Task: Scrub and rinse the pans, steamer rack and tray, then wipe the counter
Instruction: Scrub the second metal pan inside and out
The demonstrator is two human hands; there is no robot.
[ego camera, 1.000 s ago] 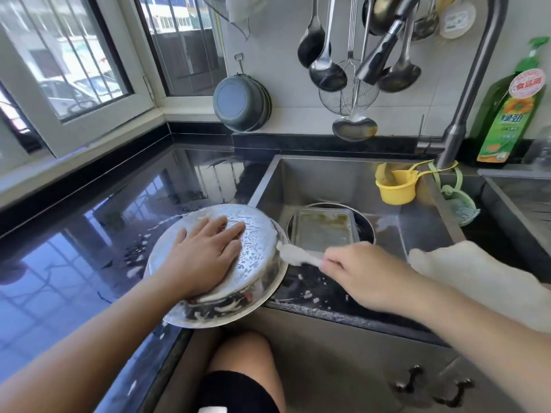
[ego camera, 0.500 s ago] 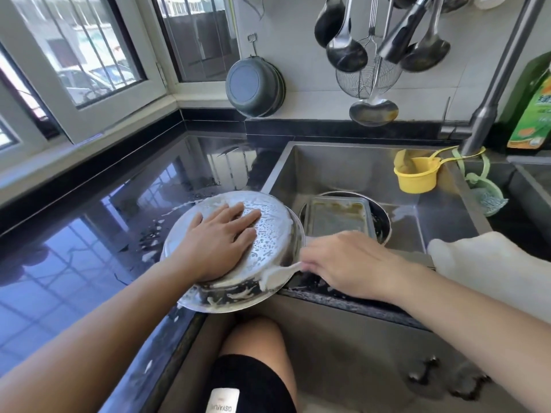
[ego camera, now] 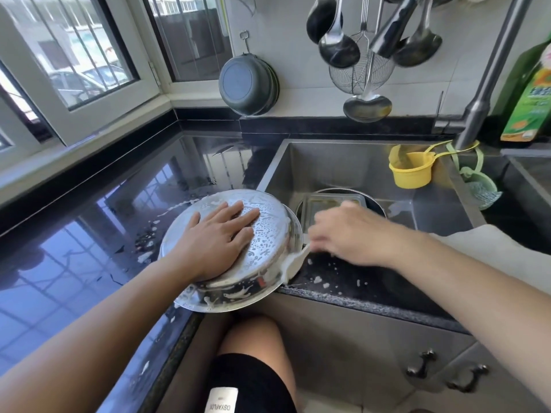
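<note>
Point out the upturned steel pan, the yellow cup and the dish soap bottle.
steel pan (ego camera: 269, 231), head view, soapy upturned base.
yellow cup (ego camera: 413, 175), head view, outer wall.
dish soap bottle (ego camera: 529, 108), head view, label.

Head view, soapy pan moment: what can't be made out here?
- Right hand: motion-blurred; its fingers' grip on the white cloth is unclear.
- Tray in the sink: partly covered by that hand.
- Pan inside: hidden, it lies upside down under the left hand.
- Detergent bottle: cut by the right edge.

Glossy black worktop (ego camera: 89, 234) runs under barred windows (ego camera: 74, 49), daylight bouncing off it, white tiled wall (ego camera: 292, 84) behind, grey cabinet doors (ego camera: 372, 353) below.
</note>
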